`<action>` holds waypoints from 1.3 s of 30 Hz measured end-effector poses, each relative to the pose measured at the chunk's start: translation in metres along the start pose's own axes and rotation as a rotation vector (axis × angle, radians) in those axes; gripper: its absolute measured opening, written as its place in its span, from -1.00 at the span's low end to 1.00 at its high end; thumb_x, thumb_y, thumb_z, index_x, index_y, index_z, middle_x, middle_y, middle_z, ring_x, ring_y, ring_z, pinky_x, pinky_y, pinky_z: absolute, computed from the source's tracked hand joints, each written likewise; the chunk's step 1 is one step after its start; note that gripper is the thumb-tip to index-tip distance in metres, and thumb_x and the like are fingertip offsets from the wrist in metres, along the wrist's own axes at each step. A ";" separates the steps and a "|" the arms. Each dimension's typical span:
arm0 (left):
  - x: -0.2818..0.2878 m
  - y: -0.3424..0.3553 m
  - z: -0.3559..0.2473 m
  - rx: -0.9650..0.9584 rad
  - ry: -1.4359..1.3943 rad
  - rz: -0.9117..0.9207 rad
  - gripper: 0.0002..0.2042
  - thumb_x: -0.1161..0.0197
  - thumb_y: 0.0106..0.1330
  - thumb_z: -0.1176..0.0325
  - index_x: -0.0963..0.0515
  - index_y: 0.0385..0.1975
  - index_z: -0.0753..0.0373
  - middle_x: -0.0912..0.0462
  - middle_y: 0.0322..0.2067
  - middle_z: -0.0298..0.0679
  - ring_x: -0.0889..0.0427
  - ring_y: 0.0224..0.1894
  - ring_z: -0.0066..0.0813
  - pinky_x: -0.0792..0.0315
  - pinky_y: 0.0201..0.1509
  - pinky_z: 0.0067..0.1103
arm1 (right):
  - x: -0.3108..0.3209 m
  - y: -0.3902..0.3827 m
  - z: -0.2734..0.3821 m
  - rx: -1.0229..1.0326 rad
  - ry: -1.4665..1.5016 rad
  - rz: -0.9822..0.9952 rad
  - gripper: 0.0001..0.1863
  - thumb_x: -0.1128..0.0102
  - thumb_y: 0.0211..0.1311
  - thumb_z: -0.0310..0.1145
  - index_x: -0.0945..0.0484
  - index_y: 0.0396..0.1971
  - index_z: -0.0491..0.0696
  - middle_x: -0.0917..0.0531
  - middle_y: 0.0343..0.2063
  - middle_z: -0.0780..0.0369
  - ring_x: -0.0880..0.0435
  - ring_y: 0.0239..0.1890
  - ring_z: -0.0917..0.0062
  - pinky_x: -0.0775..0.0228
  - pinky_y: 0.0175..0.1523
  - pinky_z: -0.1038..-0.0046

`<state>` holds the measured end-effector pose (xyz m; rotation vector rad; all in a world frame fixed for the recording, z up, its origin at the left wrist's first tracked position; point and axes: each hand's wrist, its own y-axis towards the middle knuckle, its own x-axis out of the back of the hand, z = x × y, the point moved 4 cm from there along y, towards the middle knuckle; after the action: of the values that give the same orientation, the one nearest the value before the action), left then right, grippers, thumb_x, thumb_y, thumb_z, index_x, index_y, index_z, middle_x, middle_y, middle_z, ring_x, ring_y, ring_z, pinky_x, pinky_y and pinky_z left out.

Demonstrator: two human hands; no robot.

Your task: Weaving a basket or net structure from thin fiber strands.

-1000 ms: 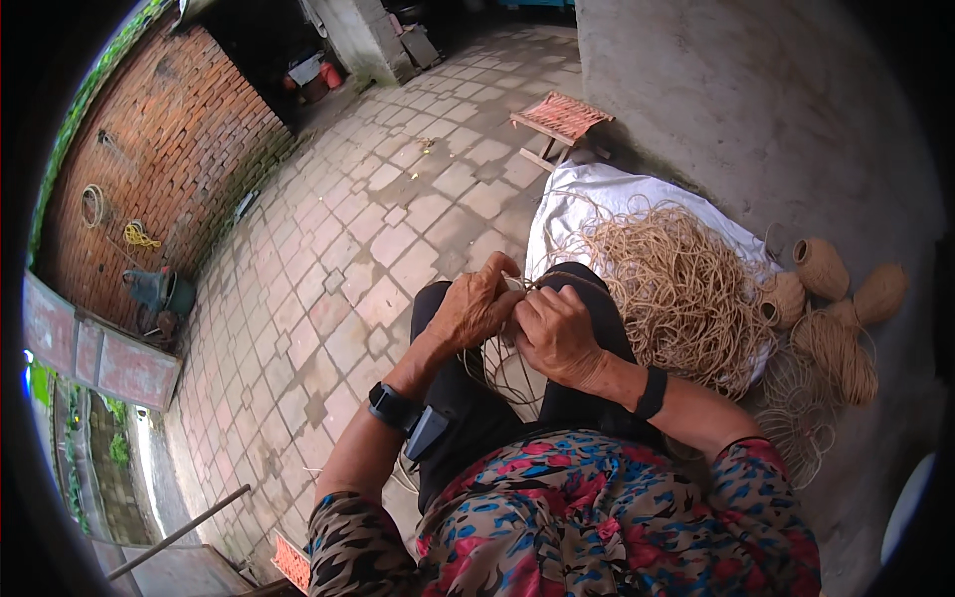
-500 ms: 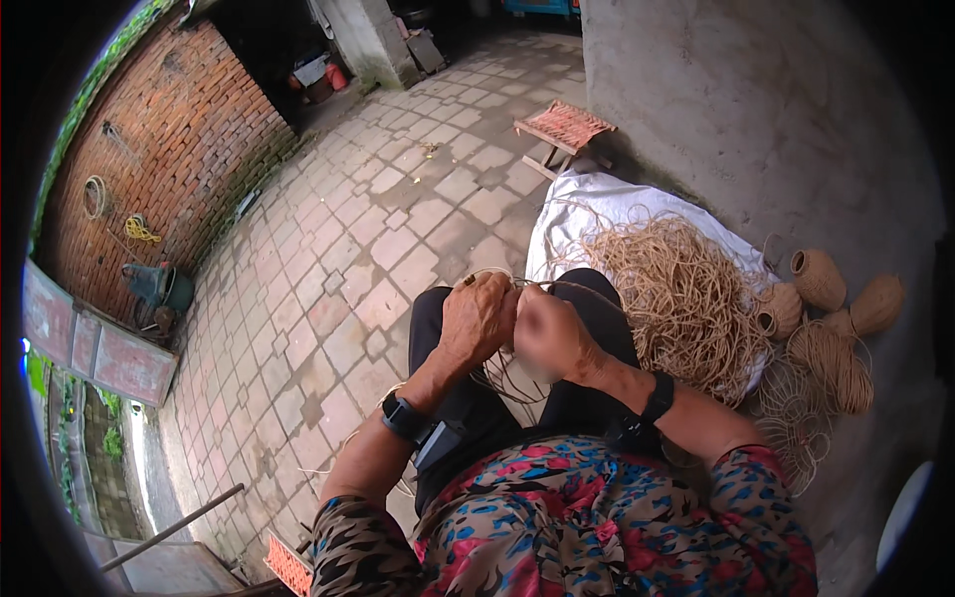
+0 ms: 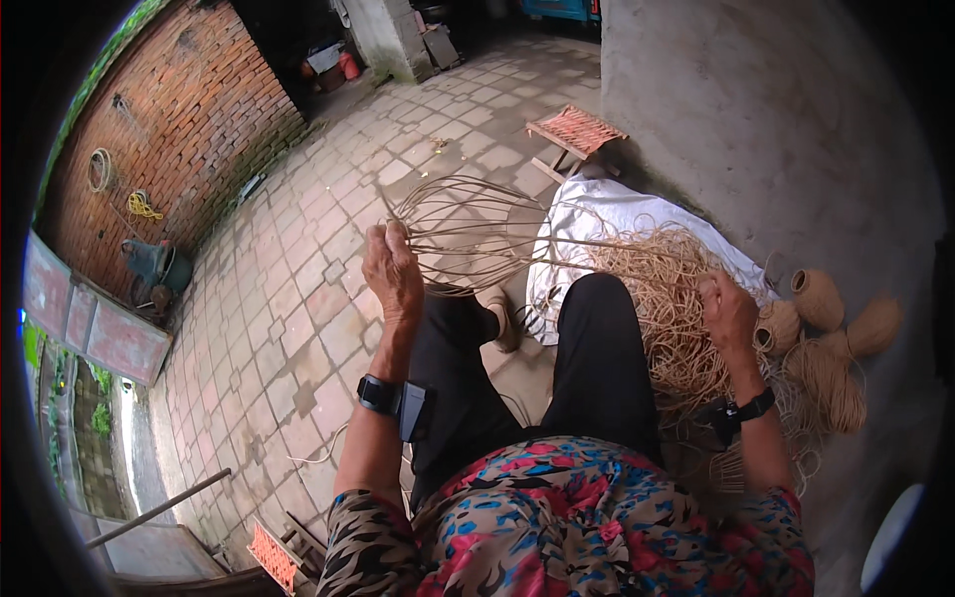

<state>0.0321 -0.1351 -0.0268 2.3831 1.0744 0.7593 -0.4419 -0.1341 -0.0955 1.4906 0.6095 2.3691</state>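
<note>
My left hand (image 3: 395,274), raised above my left knee, pinches one end of a spread bundle of thin brown cord (image 3: 463,235). Its strands fan out into long open loops over the paving. Strands run from the bundle across to my right hand (image 3: 731,310), which is closed on them well out to the right. Below and beside that hand lies a large tangled heap of tan cord (image 3: 671,363) on a white sheet (image 3: 589,207). My knees are apart beneath the stretched strands.
Wound balls of cord (image 3: 818,300) and a loose hank (image 3: 831,383) lie right of the heap. A folding stool with a red woven seat (image 3: 579,129) stands by the grey wall (image 3: 756,129). Another red woven seat (image 3: 272,557) and a pole (image 3: 164,507) are at lower left.
My hands were together over my lap. They have moved far apart, left hand up and left, right hand out to the right, with the cord now spread between them.
</note>
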 end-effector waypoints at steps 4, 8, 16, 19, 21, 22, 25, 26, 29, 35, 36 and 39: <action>-0.010 -0.004 -0.001 -0.093 0.117 0.140 -0.73 0.02 0.39 0.20 -0.45 -0.45 0.26 -0.57 -0.51 -0.04 -0.56 -0.41 0.06 -0.38 -0.29 -0.21 | -0.015 -0.006 -0.160 -0.626 -0.009 0.191 -0.47 0.14 0.35 0.03 -0.58 -0.19 -0.17 -0.67 -0.42 0.00 -0.67 -0.32 0.16 -0.40 -0.21 0.11; -0.019 -0.012 0.001 -0.082 0.259 0.248 -0.74 0.01 0.39 0.19 -0.44 -0.42 0.25 -0.57 -0.51 0.03 -0.56 -0.40 0.11 -0.38 -0.28 -0.17 | -0.022 -0.015 -0.157 -0.516 -0.292 0.150 -0.51 0.07 0.28 0.05 -0.61 -0.28 -0.11 -0.68 -0.38 0.06 -0.64 -0.28 0.13 -0.39 -0.19 0.13; -0.042 -0.054 -0.020 -0.164 0.210 0.625 -0.70 -0.01 0.38 0.16 -0.43 -0.46 0.29 -0.54 -0.60 -0.02 -0.56 -0.48 -0.01 -0.36 -0.37 -0.27 | -0.064 -0.021 0.142 0.437 0.385 0.162 -0.76 -0.30 0.11 -0.26 -0.51 -0.37 -0.10 -0.61 -0.41 0.15 -0.62 -0.32 0.25 -0.43 -0.22 0.28; -0.039 -0.056 -0.025 -0.208 0.195 0.652 -0.70 -0.01 0.38 0.17 -0.43 -0.46 0.29 -0.51 -0.63 -0.04 -0.54 -0.51 -0.01 -0.36 -0.37 -0.28 | -0.054 -0.036 0.182 0.348 0.441 0.462 -0.75 -0.24 0.19 -0.26 -0.49 -0.37 -0.15 -0.61 -0.44 0.14 -0.61 -0.37 0.21 -0.44 -0.24 0.31; -0.036 -0.057 -0.028 -0.209 0.188 0.687 -0.70 0.00 0.38 0.17 -0.44 -0.44 0.30 -0.50 -0.64 -0.04 -0.53 -0.51 -0.01 -0.37 -0.37 -0.29 | -0.042 -0.047 0.197 0.255 0.795 0.978 -0.79 -0.12 0.32 -0.34 -0.54 -0.32 -0.21 -0.58 -0.49 0.18 -0.54 -0.44 0.61 -0.35 -0.30 0.52; -0.037 -0.059 -0.030 -0.229 0.136 0.788 -0.72 -0.01 0.36 0.18 -0.45 -0.41 0.30 -0.51 -0.60 -0.04 -0.54 -0.48 -0.03 -0.38 -0.34 -0.30 | -0.028 -0.044 0.202 0.297 0.863 0.940 -0.79 -0.12 0.32 -0.34 -0.54 -0.32 -0.21 -0.58 -0.49 0.18 -0.54 -0.44 0.61 -0.35 -0.30 0.52; -0.037 -0.067 -0.042 -0.371 0.030 0.979 -0.75 -0.08 0.28 0.19 -0.47 -0.37 0.28 -0.53 -0.53 -0.03 -0.55 -0.40 -0.01 -0.39 -0.26 -0.28 | -0.002 -0.010 0.211 0.259 1.194 0.729 -0.70 0.03 0.43 -0.29 -0.56 -0.30 -0.22 -0.56 -0.57 0.32 -0.45 -0.44 0.78 -0.34 -0.32 0.61; -0.037 -0.070 -0.048 -0.478 -0.011 1.076 -0.77 -0.14 0.22 0.20 -0.47 -0.37 0.27 -0.53 -0.50 -0.02 -0.54 -0.35 0.02 -0.39 -0.21 -0.26 | -0.003 0.001 0.208 0.142 1.203 0.791 -0.70 0.04 0.43 -0.28 -0.57 -0.31 -0.20 -0.54 -0.55 0.40 -0.42 -0.45 0.82 -0.31 -0.34 0.67; -0.034 -0.068 -0.053 -0.506 0.035 1.087 -0.78 -0.16 0.15 0.22 -0.46 -0.36 0.25 -0.53 -0.48 -0.06 -0.53 -0.34 -0.03 -0.39 -0.19 -0.30 | -0.006 0.020 0.210 0.189 1.219 0.678 -0.70 0.04 0.43 -0.28 -0.57 -0.33 -0.19 -0.51 -0.57 0.44 -0.41 -0.49 0.80 -0.28 -0.39 0.66; -0.047 -0.081 -0.053 -0.495 0.254 0.831 -0.84 -0.15 0.09 0.39 -0.43 -0.33 0.21 -0.58 -0.49 -0.16 -0.59 -0.40 -0.08 -0.44 -0.29 -0.29 | -0.026 0.025 0.167 0.074 0.799 0.329 -0.86 -0.16 0.26 -0.37 -0.56 -0.37 -0.13 -0.55 -0.66 0.12 -0.58 -0.60 0.49 -0.40 -0.43 0.44; -0.048 -0.083 -0.055 -0.511 0.251 0.812 -0.84 -0.15 0.09 0.39 -0.43 -0.33 0.21 -0.58 -0.49 -0.16 -0.59 -0.40 -0.08 -0.44 -0.29 -0.29 | -0.030 0.023 0.166 0.111 0.809 0.305 -0.86 -0.16 0.26 -0.37 -0.56 -0.37 -0.13 -0.55 -0.66 0.12 -0.58 -0.60 0.49 -0.40 -0.43 0.44; -0.049 -0.083 -0.060 -0.484 0.220 0.747 -0.72 -0.16 0.03 0.48 -0.41 -0.21 0.19 -0.59 -0.51 -0.20 -0.60 -0.42 -0.14 -0.45 -0.31 -0.32 | -0.048 0.016 0.163 0.032 0.646 0.347 -0.86 -0.20 0.18 -0.37 -0.54 -0.42 -0.13 -0.63 -0.59 0.12 -0.67 -0.49 0.29 -0.44 -0.38 0.36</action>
<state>-0.0778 -0.1135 -0.0431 2.2613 -0.0111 1.3652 -0.2747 -0.1360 -0.0636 0.8646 0.5516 3.1483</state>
